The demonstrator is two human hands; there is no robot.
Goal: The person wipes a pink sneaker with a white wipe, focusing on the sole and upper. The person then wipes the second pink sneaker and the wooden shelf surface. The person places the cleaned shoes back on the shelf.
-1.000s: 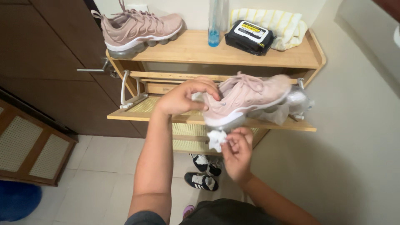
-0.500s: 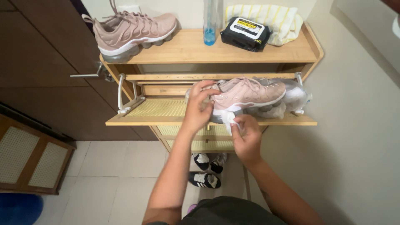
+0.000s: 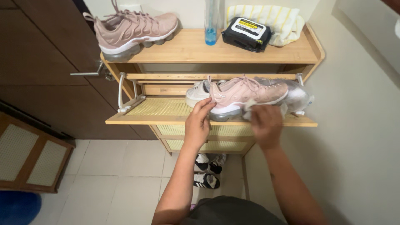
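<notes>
Bamboo shoe cabinet (image 3: 310, 54) stands against a pale wall, its flap (image 3: 158, 118) open. On that flap sits the pink shoe (image 3: 246, 95); the left hand (image 3: 198, 123) pinches its heel end to steady it, while the right hand (image 3: 266, 121), blurred, presses a white wipe (image 3: 251, 106) to its sole. Behind it, a white shoe (image 3: 196, 92) is half hidden.
</notes>
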